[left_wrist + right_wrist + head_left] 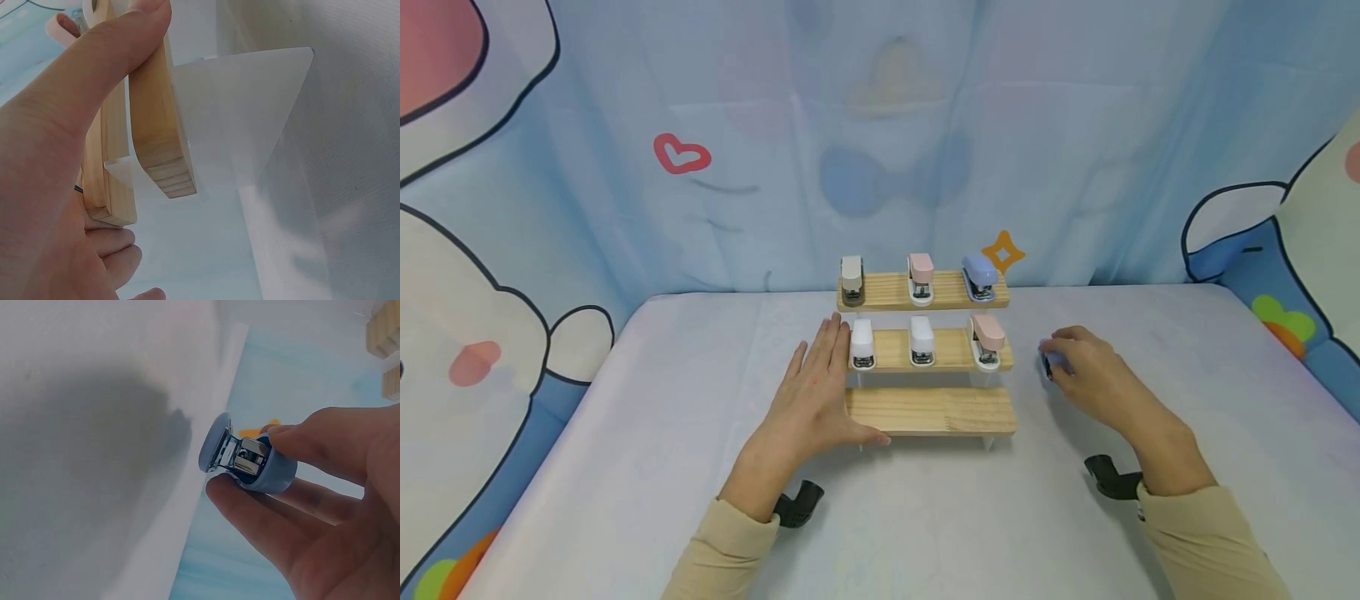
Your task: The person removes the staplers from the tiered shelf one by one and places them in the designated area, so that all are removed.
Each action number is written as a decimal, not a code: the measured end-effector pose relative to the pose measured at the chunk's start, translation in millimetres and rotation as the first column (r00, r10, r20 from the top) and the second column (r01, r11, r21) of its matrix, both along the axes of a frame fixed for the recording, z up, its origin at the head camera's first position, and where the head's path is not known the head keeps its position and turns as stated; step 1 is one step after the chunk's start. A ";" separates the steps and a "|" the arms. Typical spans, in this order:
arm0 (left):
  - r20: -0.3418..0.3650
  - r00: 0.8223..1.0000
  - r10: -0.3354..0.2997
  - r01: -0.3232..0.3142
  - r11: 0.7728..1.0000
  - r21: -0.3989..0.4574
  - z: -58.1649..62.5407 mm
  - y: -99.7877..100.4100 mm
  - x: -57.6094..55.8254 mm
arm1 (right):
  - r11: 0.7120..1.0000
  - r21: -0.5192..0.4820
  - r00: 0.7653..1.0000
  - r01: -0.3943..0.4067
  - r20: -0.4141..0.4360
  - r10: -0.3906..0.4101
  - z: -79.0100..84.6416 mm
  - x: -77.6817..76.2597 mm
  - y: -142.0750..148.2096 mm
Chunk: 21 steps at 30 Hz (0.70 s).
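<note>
Someone's left hand (815, 408), fingers straight against the left end of a wooden rack (932, 410), right hand (1093, 375) to the rack's right, its fingers pinching a blue stapler (281, 472), six more staplers (922, 340) on the rack's upper two tiers

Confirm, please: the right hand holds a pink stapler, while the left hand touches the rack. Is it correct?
Not quite: the stapler in the right hand is blue, not pink, as the right wrist view shows. The left hand does touch the rack.
</note>
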<state>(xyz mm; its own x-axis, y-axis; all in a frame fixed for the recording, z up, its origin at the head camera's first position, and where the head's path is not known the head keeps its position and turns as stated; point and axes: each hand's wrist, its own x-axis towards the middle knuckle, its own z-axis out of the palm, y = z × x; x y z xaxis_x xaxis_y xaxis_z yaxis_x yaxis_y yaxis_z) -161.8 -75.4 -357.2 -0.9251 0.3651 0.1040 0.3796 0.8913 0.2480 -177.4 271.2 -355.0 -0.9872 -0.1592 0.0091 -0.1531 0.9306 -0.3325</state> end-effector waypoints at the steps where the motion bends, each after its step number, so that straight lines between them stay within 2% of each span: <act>1: 0.001 1.000 -0.001 0.001 1.000 0.000 0.0 0.1 0.0 | 1.000 0.002 1.000 -0.001 0.002 0.001 -0.9 -0.3 0.4; 15: -0.008 1.000 -0.003 0.003 1.000 0.014 0.4 -0.1 0.8 | 0.999 -0.025 0.999 -0.040 0.001 0.040 -12.0 -4.6 7.9; 21: -0.008 1.000 -0.003 0.003 1.000 0.011 0.2 -0.1 0.9 | 0.999 -0.043 1.000 -0.025 0.008 0.026 -16.3 -6.6 9.7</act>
<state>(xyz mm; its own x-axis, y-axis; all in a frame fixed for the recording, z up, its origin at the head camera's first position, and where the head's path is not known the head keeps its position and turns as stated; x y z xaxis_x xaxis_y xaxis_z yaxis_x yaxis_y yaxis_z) -160.9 -75.6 -357.0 -0.9232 0.3665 0.1157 0.3843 0.8873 0.2549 -184.0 280.9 -371.3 -0.9829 -0.1839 0.0078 -0.1735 0.9113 -0.3734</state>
